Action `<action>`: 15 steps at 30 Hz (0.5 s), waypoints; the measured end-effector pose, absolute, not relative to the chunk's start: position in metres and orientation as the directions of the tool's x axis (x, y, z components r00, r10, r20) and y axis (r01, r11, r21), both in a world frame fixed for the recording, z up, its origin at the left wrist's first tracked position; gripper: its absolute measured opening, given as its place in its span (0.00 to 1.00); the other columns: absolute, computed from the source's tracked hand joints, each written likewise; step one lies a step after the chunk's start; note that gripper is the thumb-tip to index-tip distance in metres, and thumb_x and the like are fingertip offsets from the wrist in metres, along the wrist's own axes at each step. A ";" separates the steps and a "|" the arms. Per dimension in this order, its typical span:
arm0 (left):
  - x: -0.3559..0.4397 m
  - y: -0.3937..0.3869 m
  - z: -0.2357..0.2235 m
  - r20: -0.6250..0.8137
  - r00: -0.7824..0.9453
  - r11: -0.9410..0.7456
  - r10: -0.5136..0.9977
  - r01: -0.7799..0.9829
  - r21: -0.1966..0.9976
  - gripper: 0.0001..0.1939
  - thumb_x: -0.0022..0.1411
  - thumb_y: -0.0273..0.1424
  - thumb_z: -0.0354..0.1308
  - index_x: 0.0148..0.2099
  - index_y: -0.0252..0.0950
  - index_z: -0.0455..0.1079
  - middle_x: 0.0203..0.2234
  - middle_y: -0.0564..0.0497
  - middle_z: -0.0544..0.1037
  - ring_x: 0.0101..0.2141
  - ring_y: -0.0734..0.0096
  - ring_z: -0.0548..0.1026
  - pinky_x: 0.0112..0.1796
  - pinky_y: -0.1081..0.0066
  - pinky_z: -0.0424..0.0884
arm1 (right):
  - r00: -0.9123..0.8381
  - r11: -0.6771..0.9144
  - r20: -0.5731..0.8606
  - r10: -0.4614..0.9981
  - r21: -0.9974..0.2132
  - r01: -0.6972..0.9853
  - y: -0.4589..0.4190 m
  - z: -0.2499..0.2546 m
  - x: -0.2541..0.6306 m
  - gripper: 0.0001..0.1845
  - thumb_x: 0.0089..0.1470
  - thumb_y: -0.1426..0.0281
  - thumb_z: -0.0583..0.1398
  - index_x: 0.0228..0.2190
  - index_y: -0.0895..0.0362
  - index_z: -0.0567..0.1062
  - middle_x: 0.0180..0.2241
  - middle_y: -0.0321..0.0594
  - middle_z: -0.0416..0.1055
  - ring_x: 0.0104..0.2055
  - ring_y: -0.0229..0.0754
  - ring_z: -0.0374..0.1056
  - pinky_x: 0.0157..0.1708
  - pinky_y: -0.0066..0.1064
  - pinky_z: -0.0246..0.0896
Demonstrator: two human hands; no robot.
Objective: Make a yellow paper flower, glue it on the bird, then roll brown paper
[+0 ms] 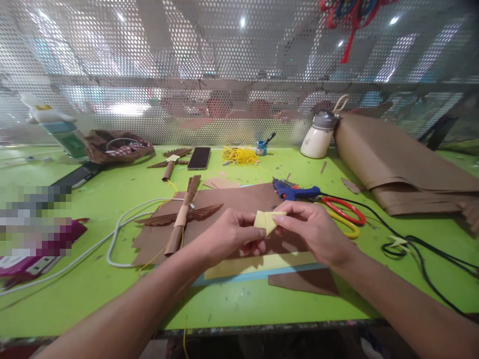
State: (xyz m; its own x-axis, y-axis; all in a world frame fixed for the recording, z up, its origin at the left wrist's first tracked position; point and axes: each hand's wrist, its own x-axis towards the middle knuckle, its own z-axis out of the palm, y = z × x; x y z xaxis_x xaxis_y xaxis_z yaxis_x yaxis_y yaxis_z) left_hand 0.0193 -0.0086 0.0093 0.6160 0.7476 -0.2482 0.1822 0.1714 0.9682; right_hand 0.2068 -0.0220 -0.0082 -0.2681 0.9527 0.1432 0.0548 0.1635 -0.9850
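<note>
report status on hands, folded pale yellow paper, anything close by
Left hand and right hand both pinching folded pale yellow paper. Paper held above flat brown paper sheet. Blue glue gun lying just beyond right hand.

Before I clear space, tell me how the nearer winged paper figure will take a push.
The nearer winged figure is probably light, being rolled and pleated paper. Its spread wings would likely hinder rolling, and their thin folds look apt to crush.

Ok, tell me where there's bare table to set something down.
The green table has a bare patch at front left, between the white cable and left forearm. A narrower strip lies between the brown paper offcut and the front edge. Around the hands it's crowded: paper sheets, hot glue gun, scissors.
</note>
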 end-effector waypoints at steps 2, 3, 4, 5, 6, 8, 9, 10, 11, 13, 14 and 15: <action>0.020 -0.008 0.010 -0.251 0.623 0.165 0.741 0.193 0.967 0.12 0.55 0.34 0.57 0.36 0.29 0.72 0.21 0.50 0.73 0.20 0.80 0.66 0.21 0.79 0.58 | -0.246 0.141 0.128 0.961 -0.989 0.037 -0.023 -0.008 0.206 0.10 0.49 0.64 0.61 0.27 0.59 0.72 0.25 0.37 0.70 0.26 0.35 0.64 0.30 0.27 0.61; 0.020 -0.008 0.010 -0.253 0.625 0.157 0.739 0.205 0.966 0.12 0.55 0.34 0.57 0.36 0.29 0.72 0.21 0.50 0.73 0.19 0.81 0.65 0.20 0.79 0.58 | -0.237 0.123 0.112 0.965 -0.992 0.032 -0.023 -0.008 0.206 0.10 0.49 0.64 0.61 0.27 0.59 0.72 0.25 0.36 0.70 0.26 0.35 0.64 0.30 0.27 0.61; 0.020 -0.008 0.011 -0.253 0.626 0.145 0.737 0.220 0.965 0.12 0.55 0.34 0.57 0.36 0.29 0.72 0.20 0.51 0.72 0.19 0.81 0.65 0.20 0.80 0.58 | -0.231 0.108 0.098 0.968 -0.994 0.033 -0.023 -0.008 0.205 0.10 0.49 0.64 0.61 0.28 0.59 0.72 0.24 0.36 0.70 0.26 0.35 0.64 0.29 0.27 0.61; 0.021 -0.009 0.011 -0.253 0.626 0.130 0.738 0.236 0.963 0.12 0.55 0.34 0.57 0.36 0.30 0.72 0.20 0.51 0.72 0.18 0.82 0.64 0.20 0.80 0.57 | -0.227 0.099 0.088 0.970 -0.994 0.039 -0.023 -0.007 0.205 0.10 0.48 0.64 0.62 0.28 0.59 0.72 0.24 0.35 0.70 0.26 0.34 0.65 0.29 0.27 0.62; 0.021 -0.009 0.011 -0.250 0.624 0.115 0.740 0.250 0.962 0.11 0.55 0.34 0.57 0.36 0.30 0.72 0.20 0.52 0.72 0.18 0.82 0.63 0.19 0.80 0.57 | -0.225 0.096 0.083 0.971 -0.994 0.047 -0.023 -0.007 0.205 0.10 0.48 0.64 0.62 0.28 0.59 0.72 0.23 0.35 0.70 0.25 0.34 0.65 0.29 0.27 0.62; 0.021 -0.009 0.011 -0.246 0.621 0.099 0.744 0.263 0.960 0.11 0.54 0.34 0.57 0.36 0.31 0.72 0.19 0.52 0.72 0.17 0.82 0.63 0.19 0.80 0.57 | -0.225 0.098 0.082 0.971 -0.993 0.063 -0.023 -0.005 0.205 0.10 0.48 0.64 0.62 0.28 0.59 0.71 0.23 0.35 0.70 0.25 0.35 0.65 0.29 0.27 0.62; 0.021 -0.009 0.011 -0.250 0.619 0.103 0.745 0.263 0.959 0.11 0.54 0.33 0.57 0.36 0.31 0.72 0.19 0.53 0.72 0.17 0.82 0.63 0.19 0.80 0.57 | -0.225 0.098 0.080 0.971 -0.993 0.070 -0.023 -0.005 0.205 0.10 0.48 0.64 0.62 0.28 0.59 0.71 0.23 0.35 0.70 0.25 0.35 0.65 0.29 0.27 0.62; 0.021 -0.008 0.011 -0.252 0.616 0.112 0.746 0.257 0.960 0.11 0.55 0.33 0.57 0.36 0.31 0.72 0.19 0.53 0.71 0.17 0.82 0.63 0.19 0.80 0.57 | -0.226 0.098 0.079 0.971 -0.992 0.076 -0.023 -0.004 0.205 0.10 0.48 0.64 0.62 0.28 0.59 0.71 0.23 0.36 0.70 0.26 0.35 0.66 0.29 0.27 0.62; 0.021 -0.008 0.010 -0.251 0.613 0.124 0.749 0.243 0.962 0.10 0.55 0.33 0.56 0.36 0.31 0.72 0.19 0.53 0.71 0.17 0.82 0.63 0.19 0.80 0.57 | -0.227 0.102 0.080 0.971 -0.991 0.084 -0.023 -0.004 0.205 0.10 0.48 0.64 0.62 0.28 0.59 0.71 0.23 0.36 0.70 0.26 0.35 0.66 0.29 0.27 0.62; 0.020 -0.007 0.008 -0.239 0.607 0.153 0.758 0.191 0.970 0.10 0.55 0.33 0.56 0.35 0.31 0.71 0.19 0.52 0.71 0.18 0.82 0.65 0.20 0.80 0.58 | -0.230 0.119 0.093 0.969 -0.988 0.100 -0.023 -0.003 0.205 0.10 0.48 0.64 0.62 0.28 0.59 0.72 0.24 0.37 0.71 0.26 0.35 0.66 0.29 0.27 0.62; 0.020 -0.007 0.007 -0.231 0.605 0.170 0.762 0.158 0.973 0.10 0.55 0.33 0.56 0.35 0.30 0.71 0.19 0.52 0.72 0.19 0.81 0.66 0.20 0.80 0.58 | -0.234 0.128 0.101 0.967 -0.986 0.105 -0.023 -0.003 0.206 0.10 0.48 0.65 0.62 0.28 0.59 0.72 0.24 0.37 0.71 0.26 0.35 0.66 0.29 0.27 0.62; 0.019 -0.006 0.007 -0.226 0.603 0.189 0.765 0.125 0.974 0.10 0.55 0.33 0.56 0.35 0.30 0.70 0.20 0.52 0.72 0.19 0.81 0.66 0.21 0.80 0.59 | -0.240 0.135 0.107 0.965 -0.985 0.106 -0.023 -0.003 0.206 0.10 0.48 0.65 0.62 0.28 0.60 0.72 0.25 0.38 0.71 0.27 0.36 0.66 0.29 0.28 0.62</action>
